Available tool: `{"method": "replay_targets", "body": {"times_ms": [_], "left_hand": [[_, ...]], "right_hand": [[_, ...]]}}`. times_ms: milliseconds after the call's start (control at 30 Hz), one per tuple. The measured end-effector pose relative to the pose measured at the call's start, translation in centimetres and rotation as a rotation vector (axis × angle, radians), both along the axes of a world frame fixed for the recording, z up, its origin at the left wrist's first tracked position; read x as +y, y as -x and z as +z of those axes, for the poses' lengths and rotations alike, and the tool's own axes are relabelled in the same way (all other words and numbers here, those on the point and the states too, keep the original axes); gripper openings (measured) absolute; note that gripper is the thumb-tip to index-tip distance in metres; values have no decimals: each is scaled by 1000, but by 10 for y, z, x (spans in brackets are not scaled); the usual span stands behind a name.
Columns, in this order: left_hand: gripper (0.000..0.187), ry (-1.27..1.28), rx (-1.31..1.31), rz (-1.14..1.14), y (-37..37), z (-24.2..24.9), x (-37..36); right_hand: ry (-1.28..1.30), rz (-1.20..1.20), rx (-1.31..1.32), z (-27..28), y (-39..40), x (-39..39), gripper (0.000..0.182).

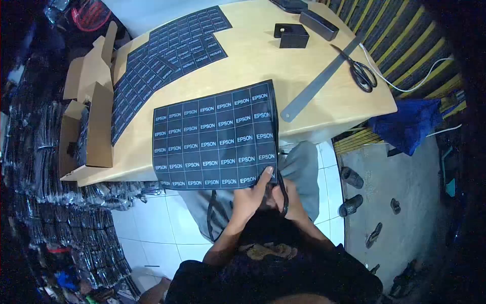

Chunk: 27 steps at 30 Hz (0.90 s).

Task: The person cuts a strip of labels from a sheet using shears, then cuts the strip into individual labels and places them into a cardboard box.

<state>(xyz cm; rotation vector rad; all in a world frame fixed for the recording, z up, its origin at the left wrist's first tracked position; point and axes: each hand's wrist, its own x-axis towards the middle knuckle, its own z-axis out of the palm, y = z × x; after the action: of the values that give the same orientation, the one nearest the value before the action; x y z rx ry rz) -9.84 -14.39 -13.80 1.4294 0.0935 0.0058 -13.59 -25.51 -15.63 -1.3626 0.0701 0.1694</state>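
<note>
A black sheet [207, 134] printed with rows of white EPSON labels lies over the table's front edge, its lower part above the grey-trousered lap. My left hand [249, 199] pinches its lower right corner, thumb on the printed face. Beside that corner, my right hand [289, 198] is closed, with a curved black band [284, 195] running across it. I cannot tell what the right fingers grip. More printed EPSON sheets [190, 33] overlap at the back left of the table.
On the table [248, 55] at right lie a steel ruler [321, 83], black-handled scissors [360, 72] and black boxes [294, 38]. An open cardboard box [98, 126] stands at the left edge. Stacked dark bundles [76, 228] fill the left; sandals [351, 205] lie on the floor at right.
</note>
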Motion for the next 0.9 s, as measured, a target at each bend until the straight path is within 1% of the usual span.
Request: {"method": "replay_targets", "body": {"times_ms": [67, 200, 267, 300, 367, 500, 567, 700, 767, 800, 900], "left_hand": [[15, -45, -7, -4, 2, 4, -1], [14, -28, 19, -23, 5, -6, 0], [14, -52, 14, -13, 4, -3, 0], [14, -52, 14, -14, 5, -3, 0], [14, -23, 66, -32, 6, -4, 0], [15, -61, -26, -5, 5, -8, 0], [16, 29, -16, -9, 5, -8, -1], [16, 6, -37, 2, 6, -6, 1], [19, -113, -4, -81, 8, -1, 5], [19, -108, -80, -81, 10, -4, 4], [20, -54, -51, -79, 14, -5, 3]], "right_hand": [[80, 4, -31, 3, -5, -3, 30], [135, -5, -6, 2, -4, -6, 32], [91, -5, 122, 4, -2, -3, 31], [91, -6, 122, 4, -2, -2, 31], [171, -32, 74, 3, -4, 0, 30], [129, -83, 119, -7, 0, 1, 30], [57, -48, 120, -10, -1, -1, 29], [67, -90, 146, 1, -5, 1, 28], [155, -63, 19, 0, -9, -6, 27], [180, -56, 95, 3, -10, -9, 27], [158, -73, 66, 18, -16, -8, 26]]}}
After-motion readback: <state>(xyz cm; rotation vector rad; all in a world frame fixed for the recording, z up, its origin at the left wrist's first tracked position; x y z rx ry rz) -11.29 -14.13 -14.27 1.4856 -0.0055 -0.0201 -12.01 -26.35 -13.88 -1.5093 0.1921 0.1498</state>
